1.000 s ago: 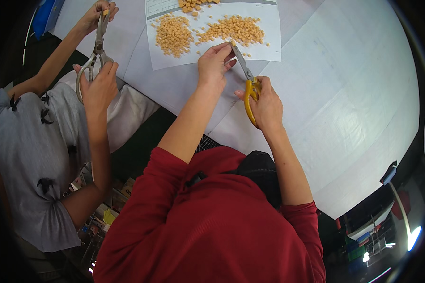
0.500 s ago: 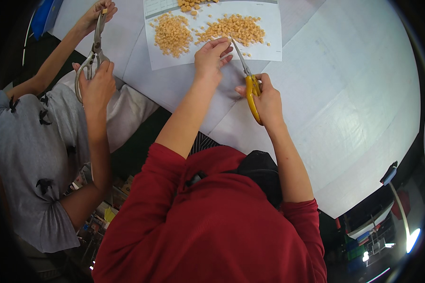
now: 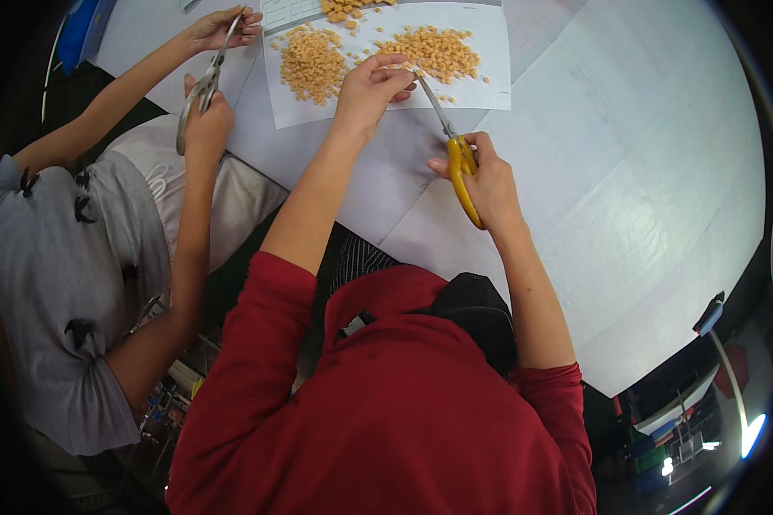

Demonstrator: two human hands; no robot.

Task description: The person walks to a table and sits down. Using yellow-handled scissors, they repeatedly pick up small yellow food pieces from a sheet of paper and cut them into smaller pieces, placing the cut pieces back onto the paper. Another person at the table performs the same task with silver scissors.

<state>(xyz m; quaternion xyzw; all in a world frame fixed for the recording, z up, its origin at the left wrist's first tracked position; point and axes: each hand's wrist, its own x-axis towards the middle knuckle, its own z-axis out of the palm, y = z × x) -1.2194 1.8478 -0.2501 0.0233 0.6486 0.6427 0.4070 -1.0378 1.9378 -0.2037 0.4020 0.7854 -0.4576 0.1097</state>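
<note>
My right hand (image 3: 493,184) grips scissors by their yellow handles (image 3: 460,176), with the blades pointing away toward the far side of the table. My left hand (image 3: 369,93) is closed in a pinch, its fingertips right at the scissors' tip. Whatever sits between those fingers is too small to make out. Just beyond are two piles of small yellow-orange pieces, a left pile (image 3: 312,67) and a right pile (image 3: 442,53). Larger orange chunks (image 3: 345,12) lie at the top edge. All rest on a white printed sheet (image 3: 492,93).
The sheet lies on a pale covered table (image 3: 644,172). At my left, a co-worker in grey holds metal scissors (image 3: 204,93), with the other hand (image 3: 223,30) near their tips. A blue bin (image 3: 86,30) is at the far left. A lamp-like stalk (image 3: 728,369) stands beyond the right edge.
My left hand has shifted slightly left and away from me, its fingers still by the blade tip. My right hand barely moved. The co-worker's hands and scissors moved right.
</note>
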